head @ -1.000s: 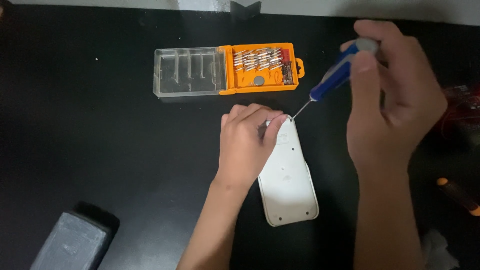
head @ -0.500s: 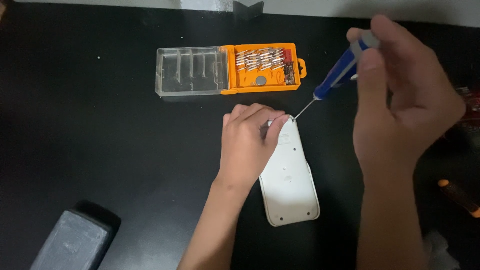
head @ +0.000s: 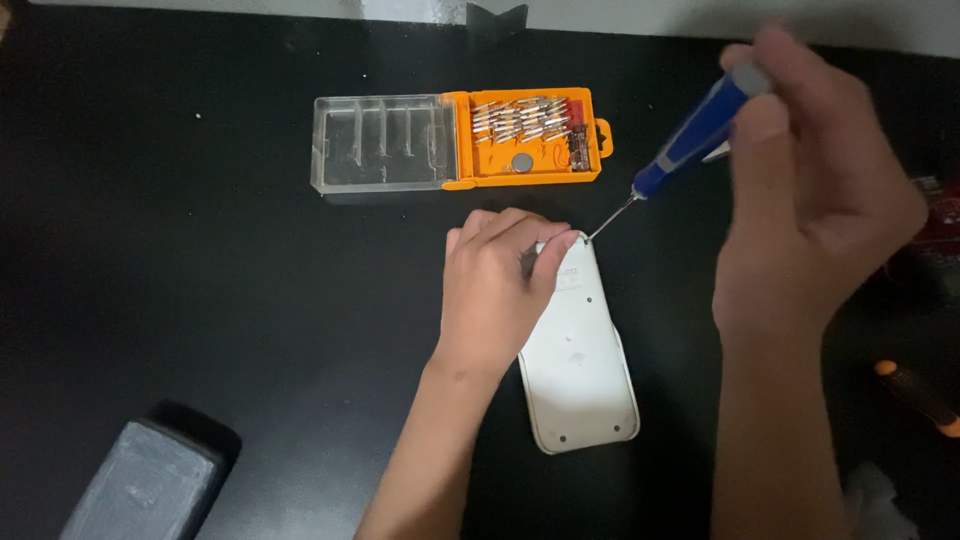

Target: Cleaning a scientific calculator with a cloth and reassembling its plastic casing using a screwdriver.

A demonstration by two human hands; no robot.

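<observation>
Blue plastic first: pinches the blue-handled, grey-capped precision screwdriver (head: 695, 135) in the right hand (head: 810, 200), fingers pressed together around the upper handle, thumb side hidden from the head camera. Angles the thin metal shaft down and to the left, tip meeting the upper right corner of the white, rounded plastic handheld device (head: 580, 380), just beside the left fingertips.

Presses down with the left hand (head: 500, 290), fingers curled close together over the top end of the device, pinning it flat and face down on the black tabletop (head: 200, 280). Lies lengthwise toward the person, near the middle of the view, between the two forearms.

As for progress: shows the back shell seated on the body with no gap along the visible edges, so apparently nothing lifted off yet. Shows small dark dots near the lower corners and at mid-back; too small to tell whether screws sit in them. Shows no loose screws on the tabletop near the device. Looks like work at the top corner only, with the shell unopened.

Further out: lies open just beyond the hands an orange plastic bit case (head: 525, 140) filled with rows of metal bits, clear hinged lid (head: 378, 143) folded out to its left. Sits well apart at the lower left a grey rectangular block (head: 145, 485). Rests near the right edge an orange-and-black tool handle (head: 915, 395).
</observation>
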